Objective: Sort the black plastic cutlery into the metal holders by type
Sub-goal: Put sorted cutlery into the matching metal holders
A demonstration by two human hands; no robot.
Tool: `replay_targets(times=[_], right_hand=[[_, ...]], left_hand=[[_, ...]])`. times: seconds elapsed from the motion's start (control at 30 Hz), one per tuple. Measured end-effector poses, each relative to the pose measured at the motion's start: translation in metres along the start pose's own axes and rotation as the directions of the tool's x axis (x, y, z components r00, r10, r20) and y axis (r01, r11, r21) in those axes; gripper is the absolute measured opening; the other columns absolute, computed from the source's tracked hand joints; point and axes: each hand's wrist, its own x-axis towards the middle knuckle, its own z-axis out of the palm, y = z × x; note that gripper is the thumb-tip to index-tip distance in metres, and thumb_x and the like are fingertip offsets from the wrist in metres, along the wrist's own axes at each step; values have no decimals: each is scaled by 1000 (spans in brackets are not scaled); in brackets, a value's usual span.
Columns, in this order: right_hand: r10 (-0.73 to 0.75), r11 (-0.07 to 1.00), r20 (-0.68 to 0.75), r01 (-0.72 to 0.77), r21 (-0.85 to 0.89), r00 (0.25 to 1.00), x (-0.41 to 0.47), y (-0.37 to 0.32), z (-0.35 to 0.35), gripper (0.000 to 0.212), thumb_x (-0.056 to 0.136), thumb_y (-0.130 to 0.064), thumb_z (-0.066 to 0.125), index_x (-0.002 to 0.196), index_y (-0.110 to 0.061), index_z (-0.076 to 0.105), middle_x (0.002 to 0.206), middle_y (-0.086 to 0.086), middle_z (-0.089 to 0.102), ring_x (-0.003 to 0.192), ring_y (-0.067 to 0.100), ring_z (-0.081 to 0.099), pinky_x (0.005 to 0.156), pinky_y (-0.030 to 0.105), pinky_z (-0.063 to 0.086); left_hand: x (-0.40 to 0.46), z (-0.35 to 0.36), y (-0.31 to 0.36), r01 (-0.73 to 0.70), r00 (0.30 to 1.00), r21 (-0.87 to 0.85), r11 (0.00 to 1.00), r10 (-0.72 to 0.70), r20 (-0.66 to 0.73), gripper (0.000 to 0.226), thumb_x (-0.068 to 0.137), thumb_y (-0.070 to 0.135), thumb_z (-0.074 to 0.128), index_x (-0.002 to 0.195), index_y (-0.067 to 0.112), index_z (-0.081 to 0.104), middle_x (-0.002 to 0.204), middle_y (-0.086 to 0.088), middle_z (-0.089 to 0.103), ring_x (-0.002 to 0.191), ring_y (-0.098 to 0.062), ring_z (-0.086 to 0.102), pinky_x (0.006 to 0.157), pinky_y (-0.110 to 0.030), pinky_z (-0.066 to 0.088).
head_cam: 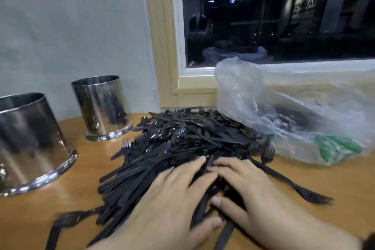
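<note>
Both hands flat, fingers spread, on near side of heap of black cutlery (182, 144): left hand (172, 199) and right hand (247, 189) side by side, fingertips nearly meeting. Pile mixed, forks and knives tangled, spilling ahead of hands across wooden desk (324, 178). Single fork (294, 184) lying loose just right of right hand. Two metal holders well left of left hand: nearer one (30, 142), farther one (101, 107). Clear plastic bag (294, 111) beyond right hand, below dark window (274, 16).

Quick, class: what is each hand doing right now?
Left hand: open, fingers spread flat on the cutlery pile.
Right hand: open, pressing on the same pile; nothing gripped.
</note>
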Motion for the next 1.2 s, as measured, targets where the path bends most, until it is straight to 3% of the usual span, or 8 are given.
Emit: replay_targets(times=[0.13,0.3,0.53,0.7,0.83,0.9,1.03,1.2], right_hand=[[29,999,3,-30,35,1000,-11,-8,-8,56,96,-63,42,147,-38,42,149,-23,34,136,2,33,115,32,33],[61,998,-9,-61,-6,998,-14,-13,-15,57,95,-64,38,142,-33,49,146,-14,43,135,11,39,110,46,39],[95,995,-242,-96,9,966,-12,-6,-17,41,98,-51,44,128,-28,58,126,-9,56,119,19,52,99,52,45],[147,989,-310,-143,37,939,20,-6,-15,48,96,-45,51,138,-22,53,130,1,57,121,25,50,103,53,42],[47,999,-323,-53,-9,945,26,-18,-12,49,97,-48,46,137,-21,55,129,4,57,119,29,51,99,54,43],[-20,998,-285,1,-66,958,22,-24,-12,46,99,-48,48,136,-22,55,132,4,56,120,30,51,98,55,42],[-108,992,-250,87,-93,962,18,-43,-15,45,101,-45,53,139,-20,57,135,4,55,124,31,49,99,54,39],[-345,939,-254,327,-111,904,19,-90,-8,45,97,-46,50,129,-17,65,130,3,61,118,32,55,94,53,41]], left_hand=[[-8,-14,9,61,992,-108,992,-49,114,69,91,73,42,147,33,41,161,5,37,144,-13,38,116,-33,34],[-5,-32,15,103,981,-75,992,-89,170,76,92,75,40,154,32,35,166,6,24,151,-13,23,122,-34,18],[-9,-31,15,65,996,-42,997,-62,69,66,98,66,25,137,24,57,143,3,55,134,-19,49,112,-43,35],[-1,-31,6,0,993,-68,998,-9,-121,50,103,52,37,114,16,70,114,0,68,106,-24,63,94,-43,45],[8,-63,4,-129,951,-97,987,96,-293,38,103,39,48,105,10,73,102,-5,70,93,-28,65,80,-47,52],[11,-97,-6,-117,966,-167,979,74,-247,33,103,35,47,110,14,71,105,-1,69,96,-22,64,80,-44,54],[-17,-149,-60,105,977,-238,965,-146,-157,23,103,29,51,111,21,71,101,12,68,91,-4,59,84,-29,50],[-118,-169,-121,287,947,-290,913,-225,231,26,100,47,53,122,43,65,121,24,64,116,-1,60,98,-31,50]])
